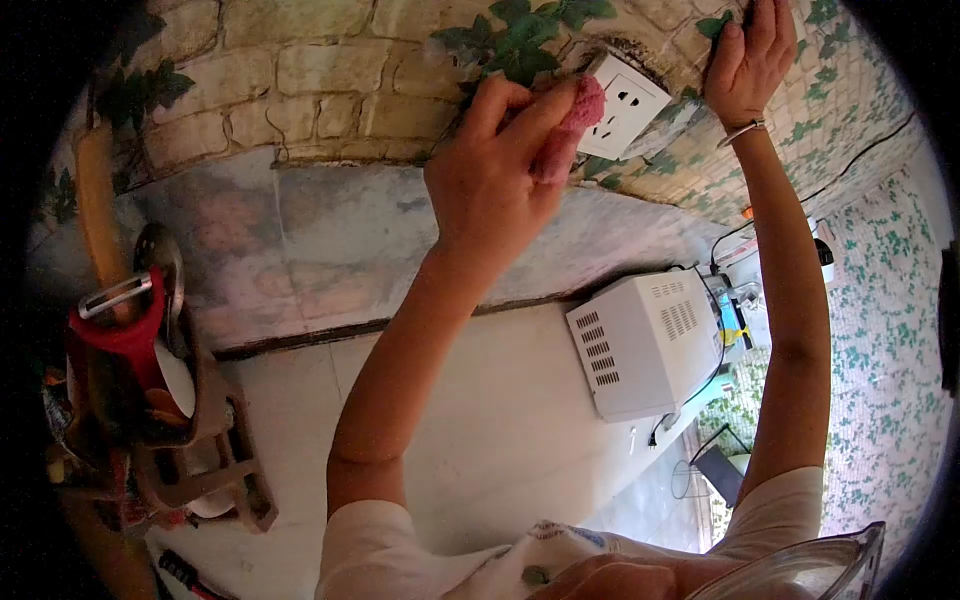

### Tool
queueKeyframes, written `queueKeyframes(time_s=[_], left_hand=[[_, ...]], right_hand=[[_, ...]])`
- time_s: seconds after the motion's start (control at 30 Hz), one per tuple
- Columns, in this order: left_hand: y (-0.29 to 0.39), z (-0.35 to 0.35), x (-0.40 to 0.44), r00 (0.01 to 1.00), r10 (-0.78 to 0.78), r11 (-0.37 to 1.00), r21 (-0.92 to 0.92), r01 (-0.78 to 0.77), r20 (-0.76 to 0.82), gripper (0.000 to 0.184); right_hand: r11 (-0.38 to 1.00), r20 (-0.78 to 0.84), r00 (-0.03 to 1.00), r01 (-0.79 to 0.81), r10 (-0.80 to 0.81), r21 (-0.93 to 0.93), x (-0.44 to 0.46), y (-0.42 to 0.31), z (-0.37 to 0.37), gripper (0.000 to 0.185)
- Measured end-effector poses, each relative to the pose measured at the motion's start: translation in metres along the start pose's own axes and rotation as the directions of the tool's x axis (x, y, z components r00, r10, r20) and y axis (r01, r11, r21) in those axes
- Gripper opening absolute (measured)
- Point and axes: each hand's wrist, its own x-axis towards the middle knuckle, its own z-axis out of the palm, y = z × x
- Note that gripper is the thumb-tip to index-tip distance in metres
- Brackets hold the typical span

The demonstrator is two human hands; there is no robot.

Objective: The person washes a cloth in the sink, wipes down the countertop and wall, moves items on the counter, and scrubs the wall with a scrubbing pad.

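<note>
My left hand [500, 160] is closed around a pink cloth [572, 130]. The cloth presses against the left edge of a white wall socket [625, 105], partly covering it. Up and to the right, my right hand [752, 65] rests on the brick-patterned wallpaper with its fingers stretched out, their tips near the top edge of the view. A bracelet [741, 132] circles the right wrist. Dark marks show on the wallpaper around the socket. Printed green ivy leaves [525, 40] lie just above my left hand.
A white vented appliance [645, 345] stands on the pale countertop [480, 410], with cords beside it. At the left, a holder [205, 455] carries utensils, including a red-handled peeler [140, 335] and a wooden handle [98, 200]. Glasses [810, 575] show at the lower right.
</note>
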Motion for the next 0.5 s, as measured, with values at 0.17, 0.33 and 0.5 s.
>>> queueKeyframes(time_s=[0.17,0.33,0.5], left_hand=[[-0.001,-0.015,-0.031,0.987,-0.120,0.992,0.045,0.116,0.106,0.034],[0.003,-0.011,-0.015,0.987,-0.101,0.995,0.032,0.098,0.126,0.038],[0.004,-0.015,-0.025,0.978,-0.139,0.990,0.055,0.132,0.155,0.040]], right_hand=[[1.000,-0.001,1.000,0.019,-0.019,0.018,0.000,0.001,0.000,0.048],[1.000,-0.002,1.000,0.006,-0.006,0.029,0.001,-0.001,-0.001,0.048],[0.998,-0.020,0.999,0.045,-0.045,0.036,0.000,0.002,0.001,0.047]])
